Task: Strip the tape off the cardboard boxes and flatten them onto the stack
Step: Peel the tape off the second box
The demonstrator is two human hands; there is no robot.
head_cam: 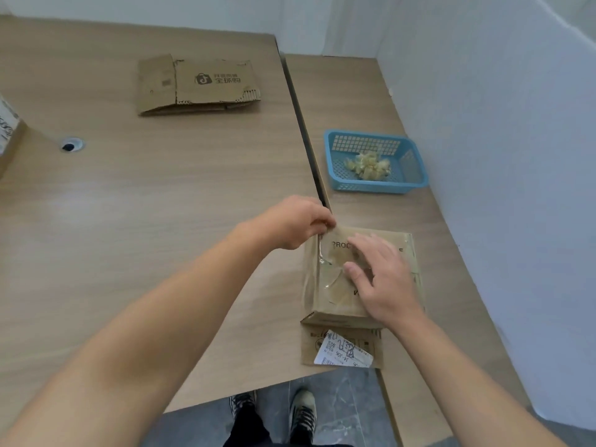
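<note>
A small brown cardboard box [332, 285] sits near the front edge where two tables meet, its top covered in clear tape [325, 262]. My left hand [296, 221] pinches the tape at the box's far left corner. My right hand [380, 279] lies flat on the box top with fingers spread, pressing it down. A front flap with a white shipping label [343, 351] sticks out toward me. Farther back on the left table lies a flattened box [196, 83] with a printed logo.
A blue plastic basket [416, 169] holding crumpled tape scraps [367, 164] stands on the right table by the wall. Part of another box [8, 130] shows at the left edge. A cable hole [71, 145] is in the left table. My shoes [274, 411] show below on the floor.
</note>
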